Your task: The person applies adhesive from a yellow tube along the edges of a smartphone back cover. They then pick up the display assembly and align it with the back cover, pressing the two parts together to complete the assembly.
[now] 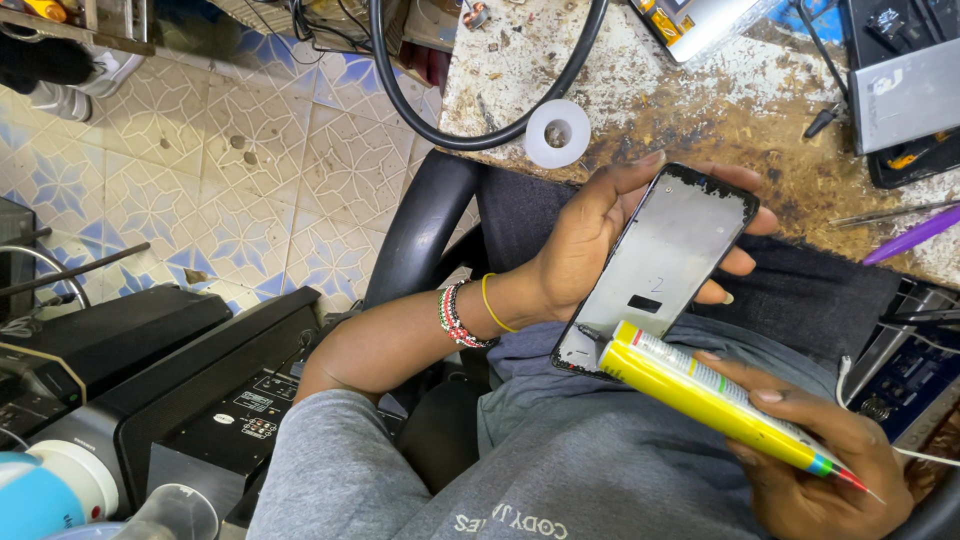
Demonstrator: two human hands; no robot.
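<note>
My left hand (590, 240) grips a phone screen panel (665, 265) with its grey back side up and a black, chipped border. It is held over my lap, just in front of the workbench edge. My right hand (810, 450) holds a yellow glue tube (700, 395) with a white label. The tube's nozzle end touches the panel's lower left corner. Beaded and yellow bracelets circle my left wrist (470, 312).
A worn workbench (700, 110) carries a roll of white tape (557, 132), a black cable loop (480, 135), a purple tool (915, 235), tweezers and a laptop-like device (905, 95). Black equipment (200, 390) stands to the left on the tiled floor. A black chair arm (425, 230) is beside me.
</note>
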